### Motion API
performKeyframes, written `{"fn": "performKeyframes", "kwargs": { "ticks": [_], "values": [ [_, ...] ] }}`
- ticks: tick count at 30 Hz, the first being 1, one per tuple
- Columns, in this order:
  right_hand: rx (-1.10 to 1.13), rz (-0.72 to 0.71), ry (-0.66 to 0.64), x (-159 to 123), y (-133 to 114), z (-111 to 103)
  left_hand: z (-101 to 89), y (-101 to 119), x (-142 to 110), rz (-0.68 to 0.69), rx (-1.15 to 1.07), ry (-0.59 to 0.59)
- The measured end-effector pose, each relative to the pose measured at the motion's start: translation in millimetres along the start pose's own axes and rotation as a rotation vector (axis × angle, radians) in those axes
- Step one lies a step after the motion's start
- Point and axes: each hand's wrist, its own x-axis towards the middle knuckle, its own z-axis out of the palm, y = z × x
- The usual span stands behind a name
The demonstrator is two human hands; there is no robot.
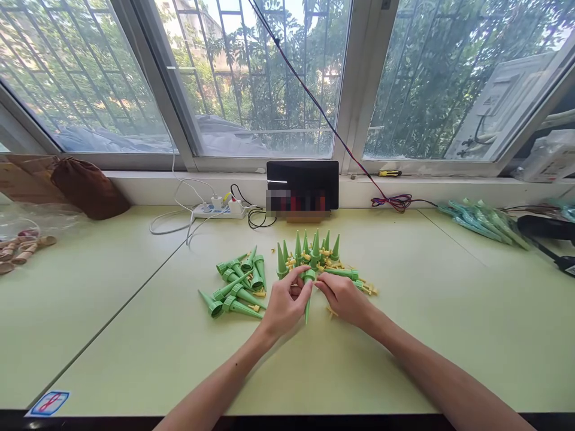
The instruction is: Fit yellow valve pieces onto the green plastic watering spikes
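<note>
My left hand (290,299) is closed round a green plastic watering spike (309,276), its wide collar up and its pointed tip toward me. Close against the collar, my right hand (344,297) pinches with thumb and forefinger; what lies between them is too small and hidden to make out. Behind my hands several green spikes (335,246) stand upright with small yellow valve pieces (344,265) among them. More green spikes (238,287) lie in a loose heap to the left. A yellow piece (331,312) rests on the table by my right hand.
A dark screen (302,185) stands at the back, beside a white power strip (219,211) with cables. Wooden pieces (27,248) and a brown bag (90,187) are at the left. Packaged green items (485,221) lie at the right, near a cable bundle (392,202).
</note>
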Motion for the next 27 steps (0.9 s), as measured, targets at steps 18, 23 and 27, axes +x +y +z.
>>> {"fn": "performKeyframes", "kwargs": {
  "ticks": [18, 23, 27],
  "values": [
    [0.014, -0.008, 0.019, -1.4, 2.4, 2.3, -0.3, -1.0, -0.2, 0.081, 0.049, -0.054],
    [0.009, -0.016, 0.033, -0.9, 2.0, 2.3, -0.6, -3.9, -0.3, 0.098, 0.054, -0.077],
    [0.02, -0.013, 0.042, -1.4, 2.2, 2.6, -1.4, -4.5, -0.5, 0.138, 0.09, -0.076]
  ]
}}
